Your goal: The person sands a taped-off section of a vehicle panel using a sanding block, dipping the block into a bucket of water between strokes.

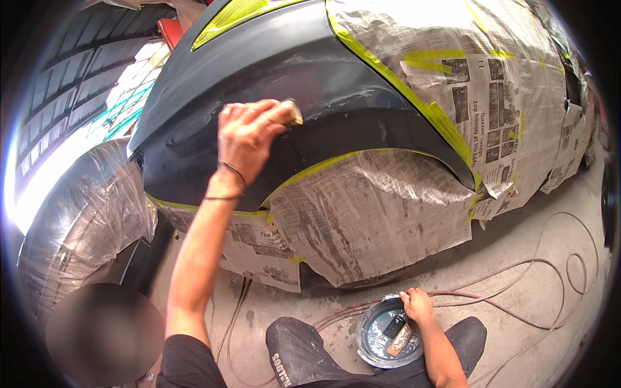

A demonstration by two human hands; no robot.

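Observation:
My left hand [249, 129] is closed on a small tan block [296, 113], most of it hidden by my fingers. It presses against the dark grey fender [362, 129], whose surface shows wet streaks and a dull reddish patch near my fingers. Low between my knees, my right hand [419, 305] grips the edge of a round grey basin [360, 343]. In its cloudy water sit a dark sheet [394, 325] that looks like sandpaper and a tan-and-brown block [399, 341].
Newspaper [375, 207] held by yellow-green masking tape [365, 55] covers the wheel arch and the body to the right. A plastic-wrapped part [97, 207] stands at left. Reddish hoses [517, 317] loop across the concrete floor [504, 252]. A blurred round shape [105, 334] fills the lower left.

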